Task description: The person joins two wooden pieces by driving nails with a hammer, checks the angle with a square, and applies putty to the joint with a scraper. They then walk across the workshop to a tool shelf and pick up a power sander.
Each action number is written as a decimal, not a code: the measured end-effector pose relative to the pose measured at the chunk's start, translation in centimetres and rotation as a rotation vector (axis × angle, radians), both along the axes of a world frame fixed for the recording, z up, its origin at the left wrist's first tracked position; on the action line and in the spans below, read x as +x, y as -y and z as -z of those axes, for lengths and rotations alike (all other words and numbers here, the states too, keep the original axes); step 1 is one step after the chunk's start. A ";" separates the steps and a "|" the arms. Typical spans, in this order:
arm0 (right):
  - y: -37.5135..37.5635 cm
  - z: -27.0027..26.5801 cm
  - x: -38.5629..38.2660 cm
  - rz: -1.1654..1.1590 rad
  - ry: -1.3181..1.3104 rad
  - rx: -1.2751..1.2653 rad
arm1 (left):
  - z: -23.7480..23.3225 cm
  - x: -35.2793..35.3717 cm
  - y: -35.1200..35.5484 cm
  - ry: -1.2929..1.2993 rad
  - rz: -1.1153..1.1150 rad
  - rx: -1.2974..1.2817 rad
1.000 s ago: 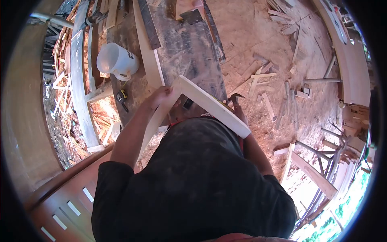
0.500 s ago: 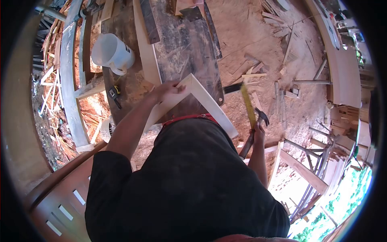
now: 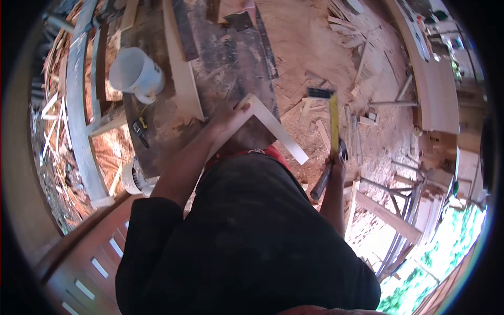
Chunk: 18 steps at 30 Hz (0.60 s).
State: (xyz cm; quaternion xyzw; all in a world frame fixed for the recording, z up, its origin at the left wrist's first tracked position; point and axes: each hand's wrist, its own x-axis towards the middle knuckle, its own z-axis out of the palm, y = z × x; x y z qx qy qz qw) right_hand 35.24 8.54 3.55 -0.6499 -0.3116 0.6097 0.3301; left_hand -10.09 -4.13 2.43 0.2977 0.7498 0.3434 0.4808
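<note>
My left hand (image 3: 231,119) is wrapped round an L-shaped frame of two pale wooden boards (image 3: 278,130), close to the corner where they meet. One board slants down to the right; the other runs back under my forearm and is partly hidden. In my right hand (image 3: 337,169), out to the right, are both a hammer (image 3: 322,182) and a try square (image 3: 334,119). The square has a yellow blade and a dark stock at its far end. The hammer's head shows just above my fingers, its handle pointing down and left.
A dusty workbench (image 3: 226,63) stands ahead, bearing a white bucket (image 3: 135,73), a tape measure (image 3: 139,126) and a long plank (image 3: 178,79). Wood scraps (image 3: 315,107) litter the dirt floor to the right. Stacked boards (image 3: 441,94) line the far right.
The try square has swung with my right hand, its blade now more upright and its stock farther right. The frame's free end has shifted up slightly. The whole view has turned a little.
</note>
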 end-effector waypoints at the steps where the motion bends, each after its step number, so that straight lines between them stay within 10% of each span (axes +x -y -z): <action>1: -0.5 1.5 -0.3 0.019 -0.029 0.028 | 0.2 0.2 -0.4 0.071 -0.104 0.045; 5: -1.0 -1.4 -4.3 -0.162 -0.058 0.143 | 11.7 -2.0 -4.2 0.290 -0.042 0.250; 8: -0.6 -6.8 -7.5 -0.302 0.202 0.146 | 4.8 -2.5 -4.4 -0.271 0.027 0.023; 10: -0.2 -7.9 -7.8 -0.396 0.227 0.142 | 12.4 -6.5 -4.6 -0.143 -0.045 0.210; 12: 0.7 -9.8 -8.8 -0.432 0.256 0.158 | 5.4 -5.3 -4.3 0.451 -0.232 0.258; 14: 0.8 -7.6 -8.8 -0.524 0.213 0.232 | -3.1 -2.2 -2.9 0.511 -0.096 0.359; 18: 1.4 -8.5 -10.6 -0.676 0.242 0.204 | -3.0 -1.8 -1.1 0.170 0.234 0.124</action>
